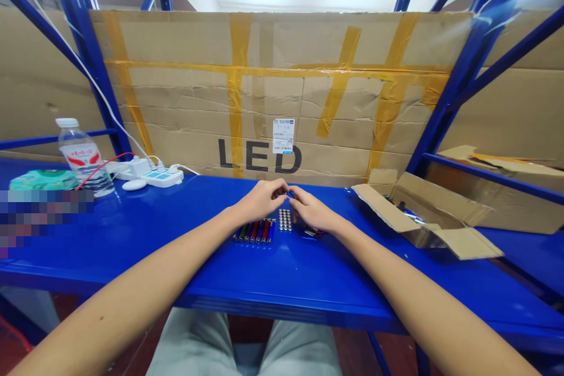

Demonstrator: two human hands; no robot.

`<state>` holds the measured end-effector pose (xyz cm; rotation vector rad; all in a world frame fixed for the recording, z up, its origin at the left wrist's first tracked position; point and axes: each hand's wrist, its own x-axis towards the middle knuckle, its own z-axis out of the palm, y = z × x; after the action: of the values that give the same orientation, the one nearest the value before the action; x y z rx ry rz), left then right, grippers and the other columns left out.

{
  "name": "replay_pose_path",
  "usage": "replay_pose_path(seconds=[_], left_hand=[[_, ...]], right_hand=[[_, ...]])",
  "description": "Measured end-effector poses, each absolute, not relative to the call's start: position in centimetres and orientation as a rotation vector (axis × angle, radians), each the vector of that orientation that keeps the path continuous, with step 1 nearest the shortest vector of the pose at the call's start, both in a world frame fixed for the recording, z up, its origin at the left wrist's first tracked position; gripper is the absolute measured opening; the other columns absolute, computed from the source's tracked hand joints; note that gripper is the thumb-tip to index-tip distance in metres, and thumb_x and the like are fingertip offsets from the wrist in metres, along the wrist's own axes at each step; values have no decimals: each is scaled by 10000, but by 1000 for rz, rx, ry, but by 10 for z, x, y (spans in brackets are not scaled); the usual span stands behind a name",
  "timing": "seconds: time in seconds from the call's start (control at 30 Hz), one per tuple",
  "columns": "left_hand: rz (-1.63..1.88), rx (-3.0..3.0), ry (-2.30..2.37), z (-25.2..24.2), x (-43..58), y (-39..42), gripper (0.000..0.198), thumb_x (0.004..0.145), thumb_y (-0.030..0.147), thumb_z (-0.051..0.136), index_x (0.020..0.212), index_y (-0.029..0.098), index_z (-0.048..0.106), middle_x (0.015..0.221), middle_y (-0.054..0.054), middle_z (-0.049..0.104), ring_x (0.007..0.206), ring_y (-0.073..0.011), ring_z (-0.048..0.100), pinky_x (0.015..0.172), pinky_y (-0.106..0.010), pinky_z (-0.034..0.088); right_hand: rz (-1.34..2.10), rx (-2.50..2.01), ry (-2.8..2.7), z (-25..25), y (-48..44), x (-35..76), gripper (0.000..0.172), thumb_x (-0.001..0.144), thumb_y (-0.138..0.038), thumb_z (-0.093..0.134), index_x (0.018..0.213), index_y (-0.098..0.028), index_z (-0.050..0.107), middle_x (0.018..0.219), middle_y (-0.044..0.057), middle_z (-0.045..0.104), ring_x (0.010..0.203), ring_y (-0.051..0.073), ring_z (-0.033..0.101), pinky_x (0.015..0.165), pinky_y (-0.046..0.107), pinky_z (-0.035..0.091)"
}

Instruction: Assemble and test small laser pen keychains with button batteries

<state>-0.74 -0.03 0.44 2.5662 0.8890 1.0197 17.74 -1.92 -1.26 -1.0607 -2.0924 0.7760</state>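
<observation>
My left hand and my right hand meet above the table, fingertips closed together in a pinch. A tiny pale bit shows between them, too small to name. Just below the fingertips stand small round silver pieces, set out in neat rows. To their left, near my left wrist, lies a row of slim metallic tubes in green, red, dark and blue with silver ends. Partly hidden under my right hand are some red and silver pieces.
The blue table spans the view. An open cardboard box with small parts sits at right. At left are a water bottle, a green packet and a white power strip with cables. A large carton stands behind.
</observation>
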Motion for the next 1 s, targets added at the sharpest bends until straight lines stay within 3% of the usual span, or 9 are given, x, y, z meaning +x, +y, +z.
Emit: replay_pose_path(seconds=[0.1, 0.23, 0.4, 0.63, 1.0], left_hand=[[1032, 2506, 886, 2, -7, 0, 148, 838, 172, 539, 966, 164, 611, 764, -1, 653, 674, -118, 573, 633, -241, 421], [1062, 2456, 882, 1, -5, 1, 152, 840, 165, 552, 980, 167, 613, 797, -5, 675, 685, -120, 583, 665, -251, 445], [1146, 2475, 900, 0, -3, 4, 130, 822, 138, 587, 935, 177, 639, 875, -22, 686, 792, -138, 613, 743, -266, 468], [1227, 2422, 928, -3, 0, 6, 111, 791, 128, 621, 887, 171, 656, 804, -13, 675, 721, -133, 600, 689, -264, 468], [1260, 2245, 850, -1, 4, -2, 127, 764, 104, 642, 865, 165, 688, 850, -24, 737, 818, -163, 675, 796, -286, 515]], right_hand=[[538, -1053, -2150, -11, -20, 177, 324, 960, -202, 358, 1261, -200, 477, 928, 69, 654, 854, 201, 623, 789, 350, 490], [364, -1013, -2174, -13, -19, 176, 295, 967, -193, 327, 1217, -177, 483, 1157, 133, 631, 1078, 245, 590, 903, 387, 444], [214, -1077, -2204, -17, -16, 174, 315, 962, -178, 308, 1240, -164, 455, 1190, 162, 626, 1068, 255, 603, 890, 381, 444], [75, -1183, -2213, -17, -16, 171, 285, 949, -160, 304, 1178, -137, 470, 1070, 164, 659, 946, 248, 629, 781, 346, 455], [15, -1308, -2192, -10, -26, 166, 288, 939, -159, 319, 1188, -132, 460, 1105, 183, 654, 958, 268, 646, 752, 336, 457]])
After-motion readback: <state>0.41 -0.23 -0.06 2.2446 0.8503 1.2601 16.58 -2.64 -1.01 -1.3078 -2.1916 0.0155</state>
